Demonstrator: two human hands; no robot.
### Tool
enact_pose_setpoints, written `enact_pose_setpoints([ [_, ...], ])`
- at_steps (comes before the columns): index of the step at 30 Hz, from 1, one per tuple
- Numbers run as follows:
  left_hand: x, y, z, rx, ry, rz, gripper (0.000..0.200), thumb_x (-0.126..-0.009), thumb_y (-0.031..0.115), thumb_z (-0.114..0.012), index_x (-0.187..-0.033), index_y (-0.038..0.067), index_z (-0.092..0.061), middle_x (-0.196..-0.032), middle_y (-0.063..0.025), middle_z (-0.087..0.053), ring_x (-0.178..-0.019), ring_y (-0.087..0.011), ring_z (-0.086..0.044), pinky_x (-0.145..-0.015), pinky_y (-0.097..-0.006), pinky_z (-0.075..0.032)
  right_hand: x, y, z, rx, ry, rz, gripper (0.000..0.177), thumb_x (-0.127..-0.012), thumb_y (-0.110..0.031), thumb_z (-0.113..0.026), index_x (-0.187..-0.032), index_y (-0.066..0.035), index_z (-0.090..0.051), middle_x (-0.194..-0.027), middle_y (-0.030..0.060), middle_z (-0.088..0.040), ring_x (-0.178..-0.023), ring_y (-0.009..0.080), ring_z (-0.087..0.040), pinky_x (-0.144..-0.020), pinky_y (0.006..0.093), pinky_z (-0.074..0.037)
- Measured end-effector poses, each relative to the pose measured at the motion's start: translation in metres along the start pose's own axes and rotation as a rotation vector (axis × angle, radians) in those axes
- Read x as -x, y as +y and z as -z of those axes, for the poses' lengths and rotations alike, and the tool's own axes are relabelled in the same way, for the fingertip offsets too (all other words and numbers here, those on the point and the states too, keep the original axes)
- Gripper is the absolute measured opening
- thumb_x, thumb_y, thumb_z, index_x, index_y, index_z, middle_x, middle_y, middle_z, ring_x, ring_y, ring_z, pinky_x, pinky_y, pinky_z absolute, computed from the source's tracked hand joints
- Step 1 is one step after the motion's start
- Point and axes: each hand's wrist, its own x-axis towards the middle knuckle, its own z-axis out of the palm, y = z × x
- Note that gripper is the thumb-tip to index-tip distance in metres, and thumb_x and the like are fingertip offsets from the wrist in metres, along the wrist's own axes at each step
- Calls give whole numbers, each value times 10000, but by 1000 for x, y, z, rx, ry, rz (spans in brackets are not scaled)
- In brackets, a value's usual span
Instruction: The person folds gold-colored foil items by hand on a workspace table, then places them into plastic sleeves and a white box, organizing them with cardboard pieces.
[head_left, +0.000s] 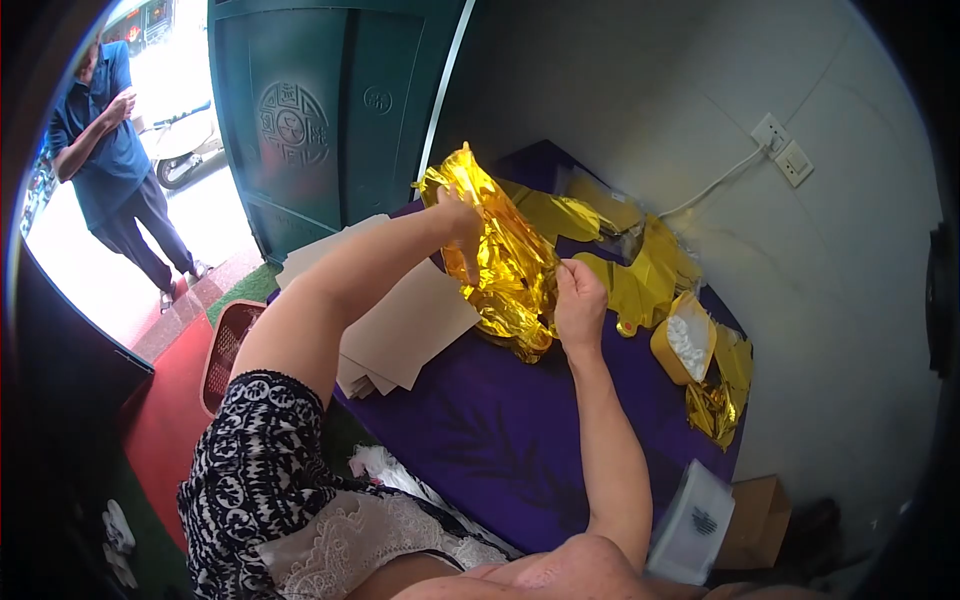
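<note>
A crumpled sheet of shiny gold foil (500,245) is held up over the purple-covered table (500,430). My left hand (461,230) lies against the upper left part of the foil, its fingers partly spread and pointing down. At the foil's right edge my right hand (581,302) is closed in a pinch on it. Flat brown cardboard sheets (410,325) lie under and left of the foil. More flat gold foil pieces (645,280) rest on the table to the right of my right hand.
A yellow tub of white material (686,340) stands at the table's right. Near the front right are a clear plastic box (692,525) and a cardboard box (755,520). A red basket (228,350) sits left. A person (115,150) stands outside the green door (330,110).
</note>
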Motion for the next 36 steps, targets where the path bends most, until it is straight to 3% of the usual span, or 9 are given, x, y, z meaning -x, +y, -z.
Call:
enact_pose_setpoints([
  [2,-5,-4,-2,97,-88,105,1601,-435,767,-858,-1610,163,45,-1653,-249,-12,-1485,-545,-47,-1174,-639,-190,-1,-2,11,-13,38,-23,176,-982,-141,-593,-990,17,-672,-726,23,-601,-688,108,-547,-651,291,-458],
  [10,-16,-4,-2,145,-93,166,1626,-357,715,-917,-1614,267,12,-1672,-155,-38,-1518,-450,-41,-1184,-656,-151,-19,-20,155,67,560,-11,204,-997,-158,-598,-1069,4,-698,-925,13,-674,-843,100,-595,-785,274,-489],
  [15,-12,-1,4,93,-114,175,1576,-398,730,-900,-1616,260,-18,-1678,-139,-32,-1519,-440,-70,-1182,-646,-177,54,-77,238,529,411,115,173,-988,-71,-569,-1067,39,-677,-897,68,-682,-803,109,-593,-745,286,-486],
  [20,-13,-2,11,62,-168,147,1579,-394,789,-860,-1617,257,-14,-1675,-143,-59,-1511,-445,-127,-1176,-652,-192,156,-153,237,888,12,371,174,-864,53,-611,-1022,35,-681,-911,150,-681,-743,276,-629,-665,372,-498],
  [28,-6,14,1,-299,52,79,1592,-405,759,-872,-1615,144,-40,-1660,-228,33,-1490,-536,-61,-1140,-710,-159,227,-145,123,664,-339,499,176,-768,-36,-672,-938,-4,-642,-894,93,-664,-678,201,-593,-610,333,-466],
  [29,15,21,-1,-377,239,-11,1187,-593,657,-844,-1516,64,-389,-1589,-264,-269,-1433,-513,-285,-1108,-662,-286,227,-138,109,600,-382,482,186,-763,-29,-675,-944,4,-648,-920,105,-676,-684,213,-608,-612,342,-475],
  [32,0,48,-19,-265,276,-91,655,-780,509,-748,-1256,65,-667,-1370,-217,-563,-1273,-430,-504,-974,-591,-415,233,-116,73,467,-448,484,203,-762,-56,-678,-956,1,-660,-974,109,-689,-740,218,-632,-653,339,-492],
  [33,15,61,-26,-269,505,-212,334,-865,335,-639,-987,44,-752,-1106,-162,-683,-1078,-334,-613,-849,-483,-477,234,-109,65,449,-487,463,218,-796,-114,-663,-985,-10,-636,-941,89,-651,-772,229,-603,-697,342,-485],
  [36,47,102,-40,-85,506,-535,333,-922,306,-586,-971,-10,-681,-1063,-191,-656,-1082,-348,-598,-945,-447,-477,226,-106,53,210,-467,464,288,-783,-145,-724,-1021,0,-649,-991,111,-685,-745,263,-622,-691,377,-495],
])
